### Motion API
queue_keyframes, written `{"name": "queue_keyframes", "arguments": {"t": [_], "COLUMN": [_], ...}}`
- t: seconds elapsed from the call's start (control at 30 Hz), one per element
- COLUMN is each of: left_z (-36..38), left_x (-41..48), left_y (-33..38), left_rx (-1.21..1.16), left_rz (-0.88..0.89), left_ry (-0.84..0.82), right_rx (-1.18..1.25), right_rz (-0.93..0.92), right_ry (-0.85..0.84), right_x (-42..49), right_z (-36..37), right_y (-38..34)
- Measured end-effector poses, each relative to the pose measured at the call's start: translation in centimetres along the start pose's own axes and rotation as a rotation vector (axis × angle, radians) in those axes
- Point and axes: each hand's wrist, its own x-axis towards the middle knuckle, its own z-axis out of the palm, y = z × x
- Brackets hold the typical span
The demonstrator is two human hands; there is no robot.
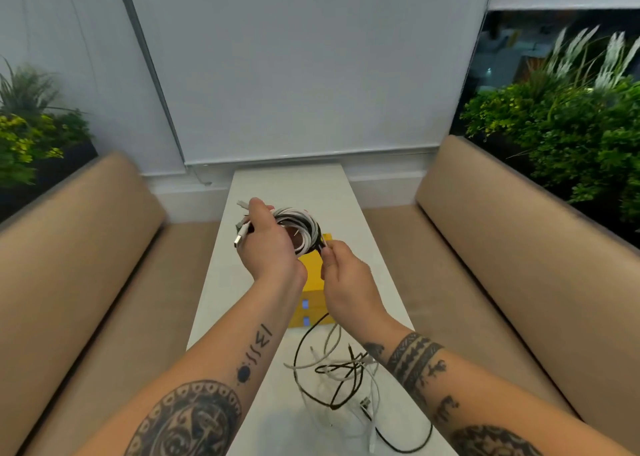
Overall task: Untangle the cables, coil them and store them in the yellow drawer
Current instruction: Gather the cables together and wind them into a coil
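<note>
Left hand (268,244) clamps black-and-white coil (300,228) up over yellow drawer unit (311,294). Right hand (341,275) pinches strand feeding into it. Risk I see: trailing strand runs down into loose tangle (341,383) on white table (221,282), could snag and drag whole mess, or coil springs apart. Count: one coil, one tangle, strands in it too knotted to count, two drawer fronts, both look shut.

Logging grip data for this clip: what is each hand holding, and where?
Left hand grips the coiled cables by the coil's left side; right hand pinches its lower right edge.
</note>
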Motion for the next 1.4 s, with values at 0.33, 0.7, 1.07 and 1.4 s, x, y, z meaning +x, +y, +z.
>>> {"name": "queue_keyframes", "arguments": {"t": [0.33, 0.7, 1.07, 1.4], "left_z": [-0.5, -7.0, -2.7, -1.7], "left_x": [-2.6, 1.5, -0.8, -1.1], "left_y": [-1.8, -0.2, 0.5, 0.7], "left_rx": [-0.006, 0.039, 1.007, 1.112], "left_rz": [-0.069, -0.444, 0.025, 0.142], "left_ry": [-0.203, -1.157, -0.988, -0.852], "right_rx": [0.167, -0.33, -0.758, -0.526], "right_rz": [0.22, -0.048, -0.307, -0.213], "right_ry": [-0.069, -0.256, -0.548, -0.584], "right_x": [1.8, 5.5, 5.7, 6.0], "right_z": [-0.9, -8.5, -8.5, -9.4], "right_y": [-2.0, 1.7, 0.1, 0.7]}}
